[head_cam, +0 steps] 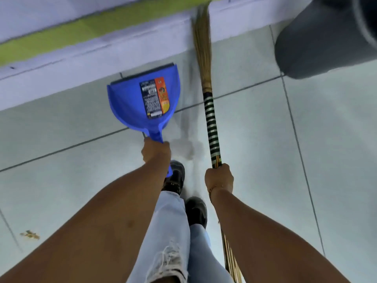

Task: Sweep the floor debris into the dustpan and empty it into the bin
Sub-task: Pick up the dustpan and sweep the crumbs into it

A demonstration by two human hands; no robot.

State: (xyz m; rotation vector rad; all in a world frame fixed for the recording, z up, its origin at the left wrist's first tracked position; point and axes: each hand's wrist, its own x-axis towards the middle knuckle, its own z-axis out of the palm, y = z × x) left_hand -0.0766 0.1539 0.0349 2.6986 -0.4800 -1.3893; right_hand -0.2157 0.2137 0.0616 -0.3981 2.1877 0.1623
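Observation:
My left hand (156, 151) grips the handle of a blue dustpan (130, 105) that carries a printed label and a dark front lip pointing toward the wall. My right hand (219, 177) holds a straw broom (211, 127) by its green-and-white banded grip; its bristles reach up to the wall base. A small clump of brownish debris (30, 234) lies on the tiled floor at the lower left, well away from both tools. A dark grey bin (318, 39) stands at the top right.
Pale floor tiles (265, 129) with dark grout lines fill the view. A white wall base (81, 64) with a green stripe runs across the top. My jeans and black shoes (195, 209) are between my arms.

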